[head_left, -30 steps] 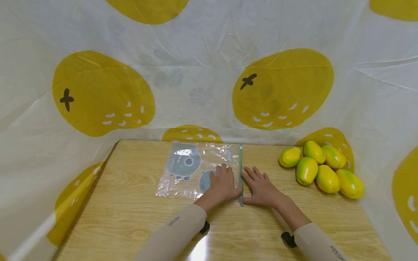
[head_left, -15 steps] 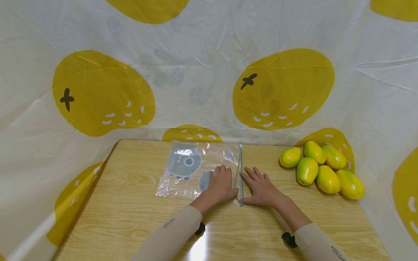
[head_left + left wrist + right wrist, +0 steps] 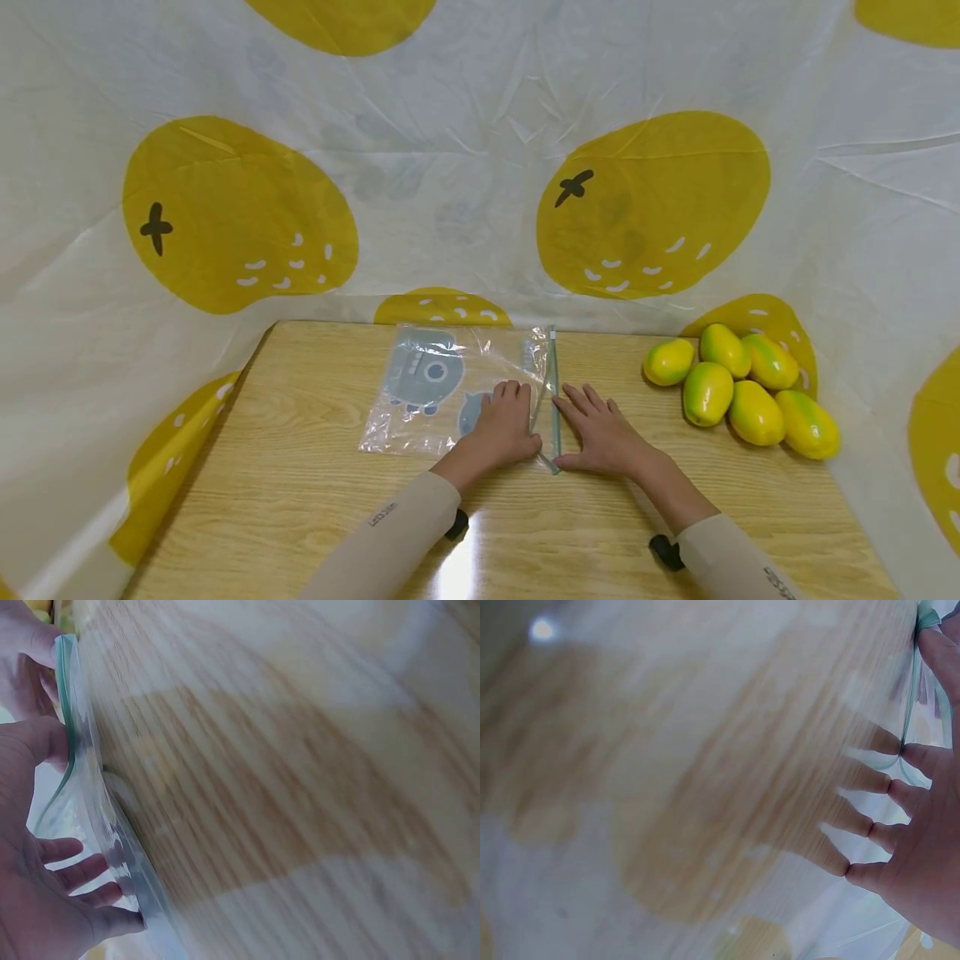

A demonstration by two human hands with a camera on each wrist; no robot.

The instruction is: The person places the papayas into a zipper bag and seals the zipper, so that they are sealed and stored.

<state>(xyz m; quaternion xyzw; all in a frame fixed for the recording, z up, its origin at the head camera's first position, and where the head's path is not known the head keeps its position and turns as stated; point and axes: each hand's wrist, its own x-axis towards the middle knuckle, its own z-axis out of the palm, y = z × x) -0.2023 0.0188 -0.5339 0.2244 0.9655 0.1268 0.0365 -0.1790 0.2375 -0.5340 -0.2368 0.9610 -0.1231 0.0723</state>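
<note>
A clear zip bag with blue-grey monster prints lies flat on the wooden table, its green zip edge facing right. The two lips of that edge stand apart near the middle, the upper one bowed left. My left hand rests on the bag with its fingers extended, its thumb at the bowed lip. In the left wrist view the thumb lies against the green strip. My right hand is spread, its index fingertip and thumb on the lower lip. The right wrist view shows its fingertips touching the tabletop.
Several yellow-green mangoes are grouped at the table's right side. A white cloth with yellow fruit prints hangs behind and beside the wooden table.
My left hand has slid slightly left, drawing the upper lip of the bag away from the lower, so a gap has opened between them. The right hand has stayed in place.
</note>
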